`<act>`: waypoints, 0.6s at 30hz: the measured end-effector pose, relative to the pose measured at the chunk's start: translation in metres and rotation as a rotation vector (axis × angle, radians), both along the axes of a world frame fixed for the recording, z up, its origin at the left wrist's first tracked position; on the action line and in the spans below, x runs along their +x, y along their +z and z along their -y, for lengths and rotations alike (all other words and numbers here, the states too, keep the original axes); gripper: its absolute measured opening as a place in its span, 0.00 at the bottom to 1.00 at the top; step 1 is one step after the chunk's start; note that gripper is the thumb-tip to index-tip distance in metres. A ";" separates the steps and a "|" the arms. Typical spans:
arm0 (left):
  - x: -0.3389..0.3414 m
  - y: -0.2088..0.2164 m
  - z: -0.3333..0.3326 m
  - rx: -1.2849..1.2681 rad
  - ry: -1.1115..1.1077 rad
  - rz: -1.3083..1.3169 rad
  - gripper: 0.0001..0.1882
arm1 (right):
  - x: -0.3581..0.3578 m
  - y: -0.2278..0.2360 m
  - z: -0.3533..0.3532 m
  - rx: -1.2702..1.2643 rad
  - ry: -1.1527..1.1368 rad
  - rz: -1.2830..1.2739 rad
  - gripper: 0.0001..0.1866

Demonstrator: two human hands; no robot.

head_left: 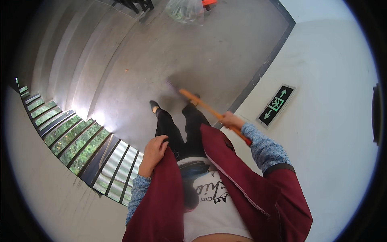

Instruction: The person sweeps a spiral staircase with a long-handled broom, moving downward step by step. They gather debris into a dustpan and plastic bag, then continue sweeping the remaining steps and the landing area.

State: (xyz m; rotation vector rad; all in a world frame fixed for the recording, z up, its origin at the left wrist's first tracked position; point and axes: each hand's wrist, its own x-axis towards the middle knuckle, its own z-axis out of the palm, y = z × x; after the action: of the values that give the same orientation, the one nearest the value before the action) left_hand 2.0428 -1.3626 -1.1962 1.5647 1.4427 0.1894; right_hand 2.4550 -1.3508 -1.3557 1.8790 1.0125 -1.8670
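An orange-handled broom (pixel 205 107) slants across my right side, its red end cap near my right forearm. My right hand (pixel 232 120) is closed round the upper part of the handle. Down by my right foot the broom's head (pixel 172 85) is smeared by motion, with purplish bristles just showing over the grey floor. My left hand (pixel 154 152) is at the front edge of my dark red vest (pixel 165 193), its fingers curled in at the cloth. Part of those fingers is hidden.
Concrete steps (pixel 86 56) lie to the left, beside a barred railing (pixel 76 137) with greenery behind. A white wall (pixel 322 133) with a green exit sign (pixel 277 105) stands close on the right. A clear plastic bag (pixel 185 11) sits ahead, near a dark stand (pixel 135 5).
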 end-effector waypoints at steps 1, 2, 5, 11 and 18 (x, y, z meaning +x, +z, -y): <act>-0.005 -0.002 0.001 -0.018 0.007 -0.002 0.11 | 0.015 0.002 -0.014 0.061 -0.021 0.108 0.19; -0.010 -0.004 0.001 -0.059 0.015 -0.019 0.11 | 0.028 0.003 -0.030 0.132 -0.031 0.168 0.18; -0.027 -0.011 -0.004 -0.005 0.032 0.052 0.11 | 0.030 0.010 -0.066 0.360 0.046 0.290 0.16; -0.081 -0.030 -0.057 0.118 0.018 0.133 0.10 | -0.060 0.059 -0.100 0.189 -0.012 0.019 0.14; -0.182 -0.030 -0.086 0.129 0.213 0.037 0.09 | -0.361 -0.018 -0.143 -0.054 0.173 -0.448 0.16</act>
State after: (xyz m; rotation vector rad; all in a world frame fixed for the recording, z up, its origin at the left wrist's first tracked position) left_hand 1.8603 -1.2762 -1.2260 1.4993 1.5940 0.4427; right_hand 2.0940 -1.2077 -1.3734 1.3192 1.1971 -2.2313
